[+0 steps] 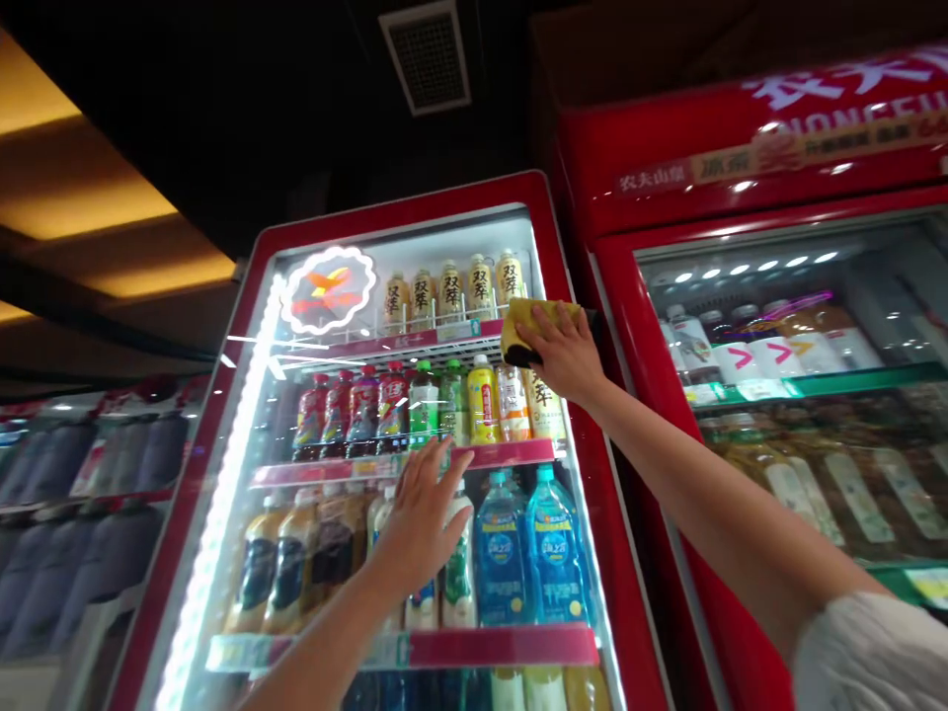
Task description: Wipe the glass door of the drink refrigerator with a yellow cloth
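Note:
A red-framed drinks fridge (549, 212) with a glass door stands in front of me, rows of bottles lit up inside. My right hand (567, 346) is raised to the door's right edge and presses a yellow cloth with dark parts (518, 321) there, its fingers over the fabric. Lower and to the left, my left hand (430, 509) is open, fingers spread and empty, in front of the middle shelves. Whether its palm touches the glass, I cannot tell.
A second red fridge (611, 212) with bottles stands close on the right. Shelves of grey-purple goods (159, 449) line the left side. Overhead is a dark ceiling with a square vent (428, 59).

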A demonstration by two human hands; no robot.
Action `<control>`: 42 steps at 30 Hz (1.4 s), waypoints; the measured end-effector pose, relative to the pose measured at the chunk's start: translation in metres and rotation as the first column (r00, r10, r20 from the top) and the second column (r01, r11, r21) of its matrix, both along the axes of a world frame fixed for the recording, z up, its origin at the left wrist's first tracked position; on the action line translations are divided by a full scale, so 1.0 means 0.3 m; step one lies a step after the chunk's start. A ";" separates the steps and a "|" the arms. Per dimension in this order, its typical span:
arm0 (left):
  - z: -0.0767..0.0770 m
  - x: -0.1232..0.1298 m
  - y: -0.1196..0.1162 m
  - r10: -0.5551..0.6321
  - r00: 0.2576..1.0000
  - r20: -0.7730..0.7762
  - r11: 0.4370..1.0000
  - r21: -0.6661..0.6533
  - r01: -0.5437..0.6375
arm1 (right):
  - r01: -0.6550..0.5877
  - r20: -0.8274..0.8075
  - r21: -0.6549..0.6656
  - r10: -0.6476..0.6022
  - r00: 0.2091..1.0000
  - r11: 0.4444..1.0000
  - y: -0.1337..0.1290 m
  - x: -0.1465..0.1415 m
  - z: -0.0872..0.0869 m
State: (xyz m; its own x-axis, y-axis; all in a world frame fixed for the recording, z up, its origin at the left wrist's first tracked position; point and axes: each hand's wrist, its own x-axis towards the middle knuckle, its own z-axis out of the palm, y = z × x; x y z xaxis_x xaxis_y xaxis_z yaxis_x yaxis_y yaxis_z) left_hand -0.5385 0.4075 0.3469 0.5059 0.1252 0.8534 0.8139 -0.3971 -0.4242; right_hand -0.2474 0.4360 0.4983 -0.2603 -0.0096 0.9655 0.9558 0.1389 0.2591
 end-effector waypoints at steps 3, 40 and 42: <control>0.087 0.033 0.047 -0.024 0.999 0.021 0.998 0.062 0.023 | -0.010 -0.150 0.016 0.013 0.989 1.000 0.002 -0.051 0.088; 0.401 -0.006 0.210 -0.071 0.992 0.108 0.970 0.237 0.044 | 0.123 0.072 0.012 -0.123 0.990 0.992 0.003 0.021 0.043; 0.404 -0.021 0.215 -0.064 0.991 0.114 0.974 0.221 0.037 | 0.127 -0.095 0.048 -0.122 0.988 0.991 0.021 -0.006 0.116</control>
